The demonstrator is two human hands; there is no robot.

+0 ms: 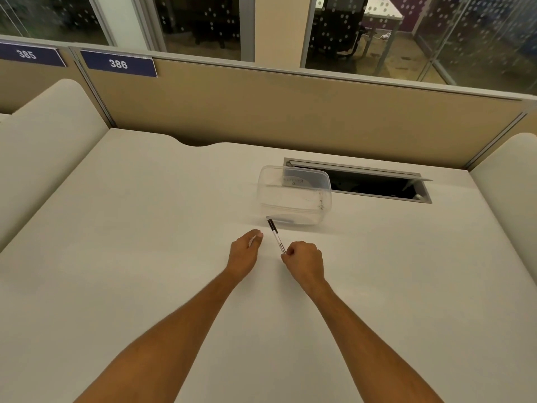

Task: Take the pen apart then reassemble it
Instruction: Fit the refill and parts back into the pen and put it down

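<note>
Here the right hand (305,261) holds the pen (276,235) beside a clear tub (293,196).

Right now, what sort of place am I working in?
Probably a shared office or study hall: a desk walled by a divider panel, numbered seat signs such as 386, and an open cable hatch set in the desktop. Glass partitions stand beyond.

White desk (130,228), partition along far edge. Clear plastic container (295,196) sits right of centre toward far edge, just beside an open cable hatch (377,187) recessed near far right corner.
</note>
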